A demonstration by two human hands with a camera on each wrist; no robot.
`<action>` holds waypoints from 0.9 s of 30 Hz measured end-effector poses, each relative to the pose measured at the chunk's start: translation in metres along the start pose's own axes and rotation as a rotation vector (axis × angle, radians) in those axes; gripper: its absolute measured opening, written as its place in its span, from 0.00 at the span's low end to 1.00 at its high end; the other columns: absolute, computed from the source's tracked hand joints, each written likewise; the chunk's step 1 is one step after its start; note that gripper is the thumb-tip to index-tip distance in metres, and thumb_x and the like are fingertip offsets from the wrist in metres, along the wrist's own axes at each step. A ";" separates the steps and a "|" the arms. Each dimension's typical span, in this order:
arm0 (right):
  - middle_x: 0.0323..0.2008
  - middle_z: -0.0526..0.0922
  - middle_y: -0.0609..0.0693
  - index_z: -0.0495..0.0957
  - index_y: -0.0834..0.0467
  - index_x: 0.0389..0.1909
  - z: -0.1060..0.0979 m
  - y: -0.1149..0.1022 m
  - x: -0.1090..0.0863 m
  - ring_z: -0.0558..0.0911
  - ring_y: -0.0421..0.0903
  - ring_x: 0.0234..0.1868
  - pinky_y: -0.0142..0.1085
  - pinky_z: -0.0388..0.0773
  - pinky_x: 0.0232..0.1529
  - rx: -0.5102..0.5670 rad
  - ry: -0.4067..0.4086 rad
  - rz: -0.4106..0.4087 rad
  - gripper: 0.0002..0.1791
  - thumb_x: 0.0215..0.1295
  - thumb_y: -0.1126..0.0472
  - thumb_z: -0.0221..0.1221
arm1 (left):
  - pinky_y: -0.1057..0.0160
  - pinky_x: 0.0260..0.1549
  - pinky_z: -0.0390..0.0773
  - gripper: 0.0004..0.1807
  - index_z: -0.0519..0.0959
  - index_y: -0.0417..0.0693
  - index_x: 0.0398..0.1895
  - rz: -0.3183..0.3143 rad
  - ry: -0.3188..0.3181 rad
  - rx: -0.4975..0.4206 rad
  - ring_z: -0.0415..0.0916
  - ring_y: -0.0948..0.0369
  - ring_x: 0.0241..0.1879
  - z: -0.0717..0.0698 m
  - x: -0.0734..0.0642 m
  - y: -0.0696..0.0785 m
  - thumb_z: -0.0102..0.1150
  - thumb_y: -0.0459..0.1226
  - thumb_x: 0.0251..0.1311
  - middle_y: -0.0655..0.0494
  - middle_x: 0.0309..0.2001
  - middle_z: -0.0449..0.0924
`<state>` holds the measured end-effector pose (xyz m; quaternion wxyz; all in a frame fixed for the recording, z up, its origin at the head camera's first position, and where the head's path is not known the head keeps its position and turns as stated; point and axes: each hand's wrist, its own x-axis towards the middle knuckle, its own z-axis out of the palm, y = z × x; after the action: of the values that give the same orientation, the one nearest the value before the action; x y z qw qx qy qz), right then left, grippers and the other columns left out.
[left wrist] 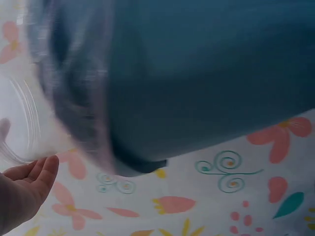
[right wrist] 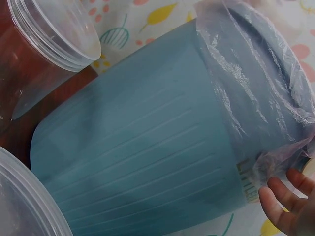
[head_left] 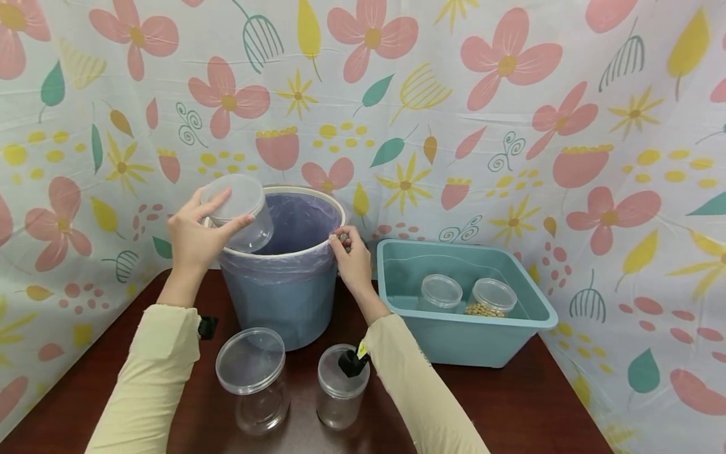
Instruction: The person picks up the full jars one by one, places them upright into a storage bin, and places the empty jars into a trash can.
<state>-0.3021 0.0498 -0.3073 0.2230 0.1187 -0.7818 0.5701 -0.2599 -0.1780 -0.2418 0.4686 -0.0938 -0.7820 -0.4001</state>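
Observation:
In the head view my left hand [head_left: 195, 232] grips a clear plastic jar [head_left: 249, 232] by its lidded end. The jar is tilted and overlaps the left rim of a blue trash can [head_left: 278, 299]. A thin translucent purple bag [right wrist: 231, 83] lines the can and folds down over its outside. My right hand [head_left: 354, 261] pinches the can's right rim, thumb on the near side and fingers curled at the edge. The right wrist view shows those fingers [right wrist: 283, 201] against the bag's folded edge. In the left wrist view, the left fingers [left wrist: 47, 172] support the jar.
Two clear lidded jars, a larger jar [head_left: 262, 403] and a smaller jar [head_left: 339, 407], stand before the can. At right, a blue-green basin [head_left: 471, 343] holds a clear jar [head_left: 441, 291] and another jar [head_left: 492, 295] containing yellowish beans. A floral curtain [head_left: 408, 126] hangs behind.

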 end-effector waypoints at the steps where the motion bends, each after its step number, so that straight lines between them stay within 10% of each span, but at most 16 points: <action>1: 0.23 0.70 0.47 0.73 0.54 0.40 0.000 0.000 0.000 0.67 0.41 0.14 0.32 0.67 0.14 -0.005 0.000 -0.001 0.11 0.62 0.53 0.51 | 0.58 0.35 0.71 0.31 0.78 0.46 0.47 -0.010 -0.017 0.012 0.73 0.45 0.45 0.001 -0.001 -0.003 0.75 0.40 0.33 0.44 0.53 0.71; 10: 0.23 0.69 0.47 0.72 0.53 0.40 0.001 0.002 -0.001 0.67 0.41 0.13 0.32 0.66 0.14 -0.013 0.004 -0.008 0.10 0.63 0.53 0.51 | 0.44 0.51 0.62 0.32 0.75 0.46 0.53 -0.158 -0.249 0.007 0.56 0.44 0.61 0.005 -0.010 -0.022 0.71 0.45 0.39 0.38 0.61 0.61; 27: 0.23 0.70 0.47 0.72 0.52 0.40 0.003 0.003 0.001 0.67 0.42 0.13 0.32 0.65 0.14 -0.015 0.003 -0.006 0.09 0.63 0.53 0.51 | 0.42 0.53 0.56 0.38 0.71 0.45 0.57 -0.306 -0.426 0.114 0.47 0.40 0.63 0.007 -0.006 -0.033 0.64 0.55 0.44 0.40 0.64 0.55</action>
<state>-0.3048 0.0474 -0.3098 0.2267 0.1187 -0.7853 0.5638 -0.2789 -0.1938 -0.2661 0.2321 -0.0302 -0.8892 -0.3930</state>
